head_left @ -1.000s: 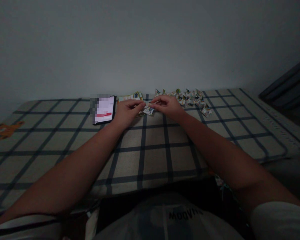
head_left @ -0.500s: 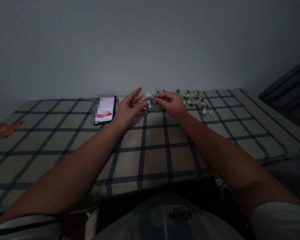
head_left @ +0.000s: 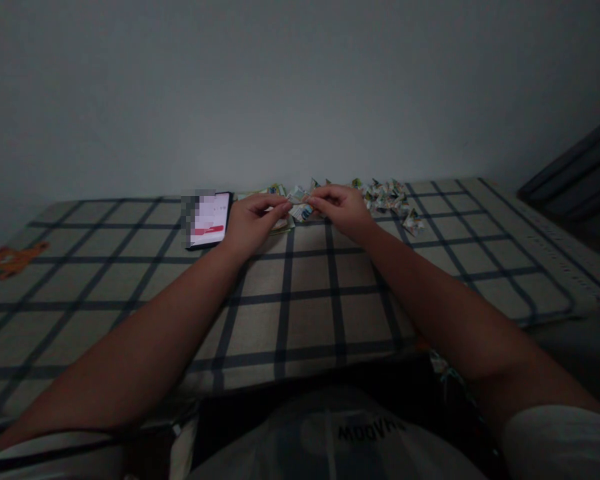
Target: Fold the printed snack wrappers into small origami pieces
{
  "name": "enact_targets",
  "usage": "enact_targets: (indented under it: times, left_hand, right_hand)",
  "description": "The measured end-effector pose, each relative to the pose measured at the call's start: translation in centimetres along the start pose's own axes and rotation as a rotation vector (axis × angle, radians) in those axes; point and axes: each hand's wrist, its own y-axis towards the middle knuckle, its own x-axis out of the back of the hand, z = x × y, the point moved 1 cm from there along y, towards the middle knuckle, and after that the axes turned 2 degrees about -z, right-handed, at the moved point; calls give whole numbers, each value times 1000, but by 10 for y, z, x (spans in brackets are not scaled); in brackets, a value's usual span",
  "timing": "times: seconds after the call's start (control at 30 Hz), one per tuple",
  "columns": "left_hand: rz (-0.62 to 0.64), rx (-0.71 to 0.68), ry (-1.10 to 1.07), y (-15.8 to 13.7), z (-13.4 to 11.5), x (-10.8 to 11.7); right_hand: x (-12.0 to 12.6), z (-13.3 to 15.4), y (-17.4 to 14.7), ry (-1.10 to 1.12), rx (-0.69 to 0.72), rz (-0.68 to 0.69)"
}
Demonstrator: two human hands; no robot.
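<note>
Between my hands is a small folded paper piece (head_left: 300, 195), whitish with printed patches. My left hand (head_left: 253, 219) pinches its left side with thumb and fingertips. On the other side, the thumb and index finger of my right hand (head_left: 344, 208) close on the same paper. Another bit of printed paper (head_left: 304, 213) with a blue patch shows just below the fingertips; whether it joins the held piece I cannot tell. Flat printed paper sheets (head_left: 283, 225) lie partly hidden behind my left hand. Several folded paper pieces (head_left: 387, 195) are heaped beyond my right hand.
A phone (head_left: 211, 220) with a lit screen lies left of my left hand. A checked cloth (head_left: 307, 320) covers the table, which meets a grey wall (head_left: 300, 87). One folded piece (head_left: 413, 223) sits apart at right. An orange figure (head_left: 14, 259) is at far left.
My left hand's raised, spread fingers have come down and closed into a pinch on the folded paper. My right hand has barely moved.
</note>
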Motion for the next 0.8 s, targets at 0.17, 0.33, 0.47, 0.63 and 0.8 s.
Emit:
enact_targets:
  times: [0.17, 0.33, 0.47, 0.63, 0.8]
  left_hand:
    - [30, 139, -165, -1, 1, -5]
    - [78, 211, -261, -1, 4, -6]
    - [79, 217, -234, 0, 6, -5]
    - [101, 221, -235, 0, 10, -6]
    - [164, 289, -314, -2, 6, -9]
  right_hand:
    - [-2, -3, 1, 87, -79, 32]
    - [-1, -7, 1, 144, -131, 56]
    - [-4, -11, 2, 225, -206, 22]
    - [-3, -13, 1, 180, -210, 38]
    - [0, -8, -1, 53, -153, 86]
